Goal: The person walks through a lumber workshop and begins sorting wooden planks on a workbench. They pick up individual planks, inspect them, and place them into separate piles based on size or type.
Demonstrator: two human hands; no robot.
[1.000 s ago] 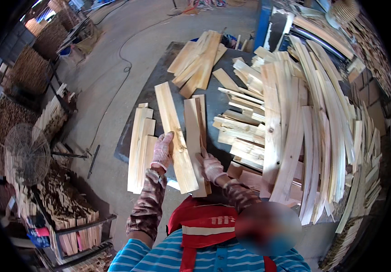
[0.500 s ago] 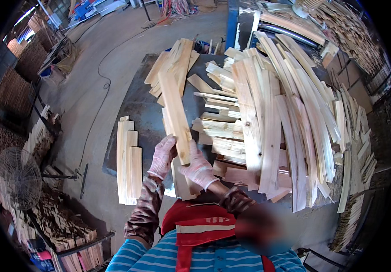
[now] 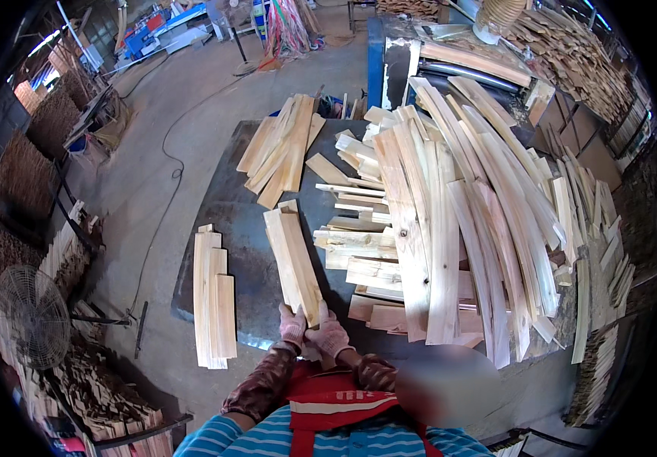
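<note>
At the table's near edge, a wooden board (image 3: pixel 292 263) points away from me, tilted slightly left, with its near end between my two gloved hands. My left hand (image 3: pixel 292 325) closes on the left side of that end. On the other side my right hand (image 3: pixel 329 337) grips it, fingers curled around. Another board lies partly beneath this one, its far end and near end poking out. Both palms and the undersides of the boards are hidden.
A dark metal table (image 3: pixel 248 206) carries a small stack of boards (image 3: pixel 214 305) on the left, a loose pile (image 3: pixel 286 148) at the far side and a large heap of long strips (image 3: pixel 439 228) on the right. A caged fan (image 3: pixel 33 316) stands at left; a cable (image 3: pixel 168 183) crosses the floor.
Both hands have come nearer my body, drawing the board back from over the far pile. It lies lower now, more in line with the board beneath. The view has shifted slightly.
</note>
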